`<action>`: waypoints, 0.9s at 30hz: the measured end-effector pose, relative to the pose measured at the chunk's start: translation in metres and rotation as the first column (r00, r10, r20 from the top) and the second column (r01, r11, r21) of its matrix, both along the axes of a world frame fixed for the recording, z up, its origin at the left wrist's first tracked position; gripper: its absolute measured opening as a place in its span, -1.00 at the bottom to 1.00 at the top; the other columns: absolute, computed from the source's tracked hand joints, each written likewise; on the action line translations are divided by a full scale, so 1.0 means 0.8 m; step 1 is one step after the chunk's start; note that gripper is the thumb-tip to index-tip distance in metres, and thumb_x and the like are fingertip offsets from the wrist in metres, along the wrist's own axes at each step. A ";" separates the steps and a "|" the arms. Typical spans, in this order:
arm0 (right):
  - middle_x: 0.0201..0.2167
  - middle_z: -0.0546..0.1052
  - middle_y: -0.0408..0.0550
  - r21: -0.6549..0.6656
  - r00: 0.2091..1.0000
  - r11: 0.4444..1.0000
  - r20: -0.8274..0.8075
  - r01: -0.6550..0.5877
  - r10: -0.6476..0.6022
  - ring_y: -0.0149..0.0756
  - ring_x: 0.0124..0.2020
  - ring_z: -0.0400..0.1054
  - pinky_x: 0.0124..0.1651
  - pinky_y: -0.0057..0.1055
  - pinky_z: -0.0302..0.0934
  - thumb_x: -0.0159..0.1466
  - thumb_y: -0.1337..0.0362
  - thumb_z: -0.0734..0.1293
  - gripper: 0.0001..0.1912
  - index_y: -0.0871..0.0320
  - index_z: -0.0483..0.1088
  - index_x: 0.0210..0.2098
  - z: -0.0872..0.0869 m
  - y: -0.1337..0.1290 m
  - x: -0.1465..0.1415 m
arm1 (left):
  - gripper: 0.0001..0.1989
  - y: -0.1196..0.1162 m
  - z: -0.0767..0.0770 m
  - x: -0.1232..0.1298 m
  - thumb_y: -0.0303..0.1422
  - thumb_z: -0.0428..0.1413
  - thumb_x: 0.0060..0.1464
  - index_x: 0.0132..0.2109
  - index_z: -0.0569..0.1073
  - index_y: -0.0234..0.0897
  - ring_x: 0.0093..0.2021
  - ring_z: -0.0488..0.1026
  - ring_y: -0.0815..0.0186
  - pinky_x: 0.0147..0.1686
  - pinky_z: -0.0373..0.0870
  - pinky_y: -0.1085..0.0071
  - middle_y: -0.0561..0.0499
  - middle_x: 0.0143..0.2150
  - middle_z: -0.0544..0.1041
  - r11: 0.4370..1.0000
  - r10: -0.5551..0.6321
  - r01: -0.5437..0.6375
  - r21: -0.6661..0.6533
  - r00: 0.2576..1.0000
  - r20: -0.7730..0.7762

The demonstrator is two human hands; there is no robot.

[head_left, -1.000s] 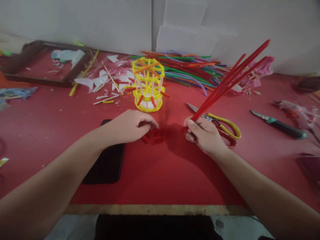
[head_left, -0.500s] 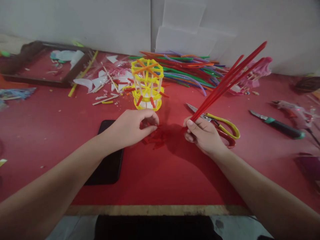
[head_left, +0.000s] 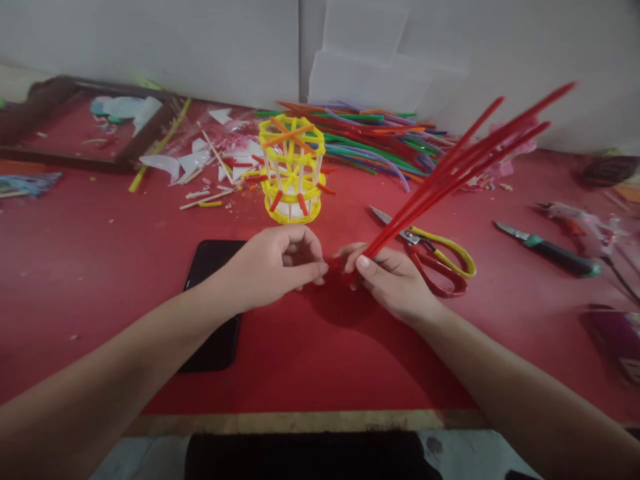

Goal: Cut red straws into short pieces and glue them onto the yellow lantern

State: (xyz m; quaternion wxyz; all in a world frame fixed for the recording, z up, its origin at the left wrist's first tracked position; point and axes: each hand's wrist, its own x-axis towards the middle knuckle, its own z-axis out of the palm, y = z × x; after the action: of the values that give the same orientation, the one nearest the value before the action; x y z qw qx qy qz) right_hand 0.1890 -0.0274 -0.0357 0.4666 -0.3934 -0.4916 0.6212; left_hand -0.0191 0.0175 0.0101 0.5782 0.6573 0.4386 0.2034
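A bundle of red pipe cleaners (head_left: 440, 180) rises to the upper right from my right hand (head_left: 395, 280), whose thumb and fingers are closed round its lower end. My left hand (head_left: 285, 267) faces it with thumb and fingertips pinched together. Whatever lies between those fingertips is hard to see against the red table, though a bit of red shows between the two hands. Behind my left hand stands a round yellow frame (head_left: 292, 193) of pipe cleaners and white sticks, with short red and orange pieces on it.
Scissors (head_left: 440, 257) lie beside my right hand. A black phone (head_left: 215, 343) is partly under my left forearm. Farther right are a craft knife (head_left: 555, 253) and a glue gun (head_left: 583, 223). Coloured pipe cleaners (head_left: 370, 143), scraps (head_left: 193, 163) and a dark wooden frame (head_left: 123, 163) line the back.
My right hand has moved left and slightly down with the red bundle, and my left hand has shifted right. Their fingertips are closer together. The bundle's tips have fanned out and lean farther right.
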 end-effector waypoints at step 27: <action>-0.09 0.60 -0.13 0.202 0.999 0.979 0.039 0.021 -0.029 -0.28 -0.02 0.46 0.14 -0.19 0.32 0.31 0.21 0.35 -0.84 -0.11 0.59 -0.20 0.001 -0.004 0.003 | -0.93 -0.013 -0.011 0.012 -0.44 0.31 -0.06 -0.36 0.57 -0.28 -0.42 0.57 0.44 -0.31 0.55 0.55 0.07 -0.44 0.62 0.869 0.264 -0.115 -0.481 0.931 0.253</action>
State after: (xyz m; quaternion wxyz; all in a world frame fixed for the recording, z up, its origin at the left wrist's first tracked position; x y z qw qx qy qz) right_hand 0.1916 -0.0307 -0.0345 0.5014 -0.3631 -0.5565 0.5542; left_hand -0.0092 0.0073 0.0012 0.7552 0.4152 0.4405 0.2515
